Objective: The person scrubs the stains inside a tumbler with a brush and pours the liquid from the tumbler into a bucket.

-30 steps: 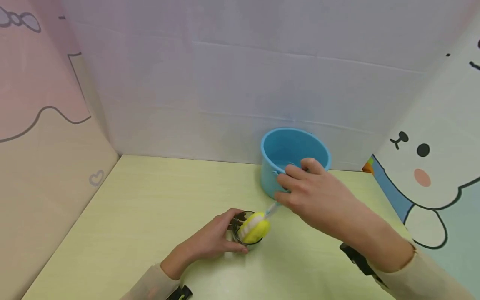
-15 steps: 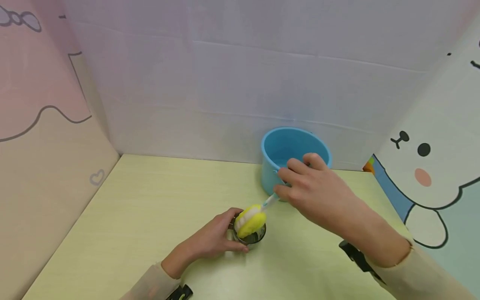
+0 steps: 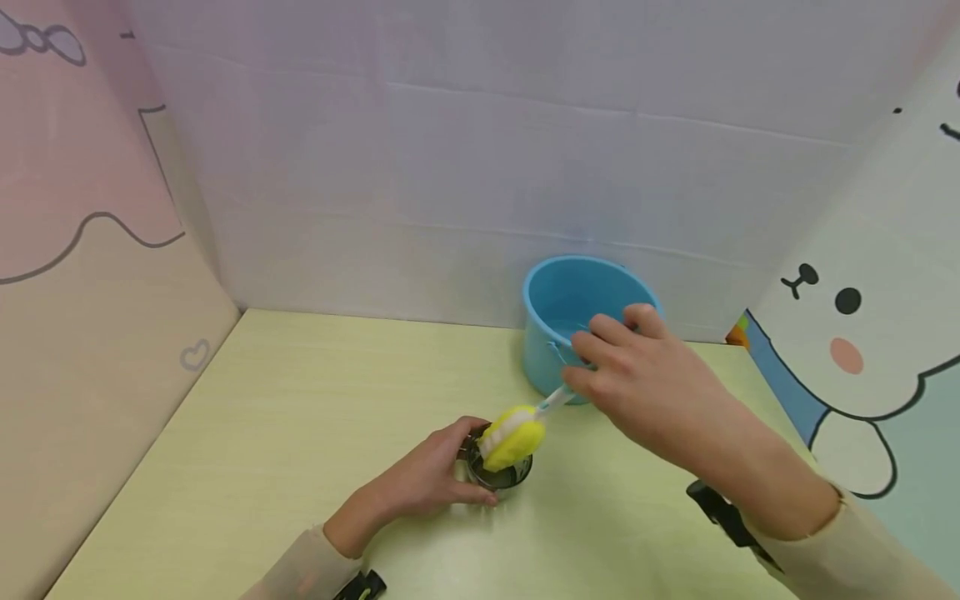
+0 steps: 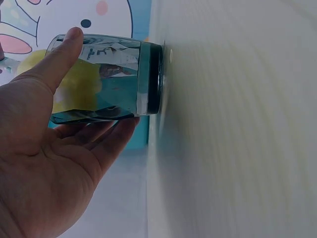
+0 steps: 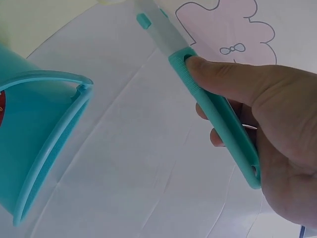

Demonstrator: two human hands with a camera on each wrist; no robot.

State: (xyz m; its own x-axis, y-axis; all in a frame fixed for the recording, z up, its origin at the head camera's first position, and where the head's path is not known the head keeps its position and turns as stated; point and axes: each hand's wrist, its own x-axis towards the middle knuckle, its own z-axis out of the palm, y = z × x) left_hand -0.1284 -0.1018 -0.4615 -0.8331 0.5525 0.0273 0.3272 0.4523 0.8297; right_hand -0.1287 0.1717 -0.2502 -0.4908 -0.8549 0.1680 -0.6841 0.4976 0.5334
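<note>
My left hand (image 3: 438, 471) grips a clear, dark-tinted drinking glass (image 4: 119, 74) from its left side, thumb on one side and fingers on the other. The glass stands upright on the table. My right hand (image 3: 637, 387) holds a sponge cup brush by its teal handle (image 5: 218, 116), thumb along the grip. The brush's yellow and white sponge head (image 3: 513, 437) slants down into the mouth of the glass, its upper part above the rim. Through the glass wall in the left wrist view, the yellow sponge shows near the mouth.
A blue bucket (image 3: 536, 358) stands at the back of the pale yellow table (image 3: 337, 375), behind my right hand. Its handle (image 5: 49, 75) hangs on the near side. A plain wall (image 3: 375, 208) rises behind, with cartoon-printed side panels left and right.
The sponge head has lifted from deep in the glass to partly above its rim, shifting a little left and then back right with my right hand. The left hand and glass have stayed put.
</note>
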